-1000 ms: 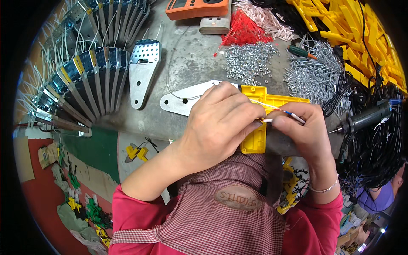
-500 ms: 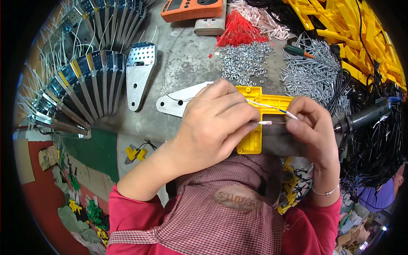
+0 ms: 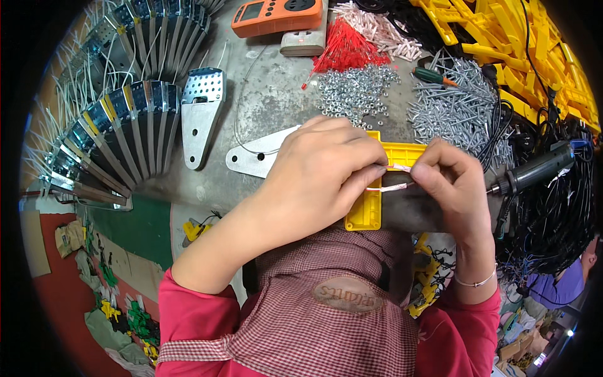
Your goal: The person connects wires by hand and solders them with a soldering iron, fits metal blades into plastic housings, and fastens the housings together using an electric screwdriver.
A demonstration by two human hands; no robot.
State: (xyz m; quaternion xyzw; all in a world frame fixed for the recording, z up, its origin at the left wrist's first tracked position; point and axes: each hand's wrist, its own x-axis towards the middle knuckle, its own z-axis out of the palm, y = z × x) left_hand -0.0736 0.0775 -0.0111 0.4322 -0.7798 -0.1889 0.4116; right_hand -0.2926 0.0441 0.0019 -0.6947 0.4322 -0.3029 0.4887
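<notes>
Between my two hands runs a thin pale wire [image 3: 398,168]. My left hand [image 3: 326,173] is closed, thumb and forefinger pinching the wire's left part. My right hand [image 3: 453,182] pinches its other end, and the fingertips cover that end. Just below, a second wire carries a pale pink sleeve [image 3: 394,188] and lies loose by my left thumb. Under both hands lies a yellow T-shaped plastic handle shell [image 3: 364,217], partly covered by them. A flat silver metal blade [image 3: 254,156] sticks out left of my left hand; its other end is hidden.
Metal blade assemblies [image 3: 141,125] fan out at left, with one lying separately [image 3: 202,119]. Farther back are an orange meter [image 3: 276,16], red sleeves [image 3: 345,47], nuts [image 3: 355,91] and screws [image 3: 452,103]. At right lie a power screwdriver [image 3: 537,169], black cables [image 3: 546,220] and yellow shells [image 3: 515,44].
My right hand has come closer to my left, and the white sleeve at its fingertips is now covered. The lower pink sleeve has slipped out from between my left fingertips. The view has shifted slightly.
</notes>
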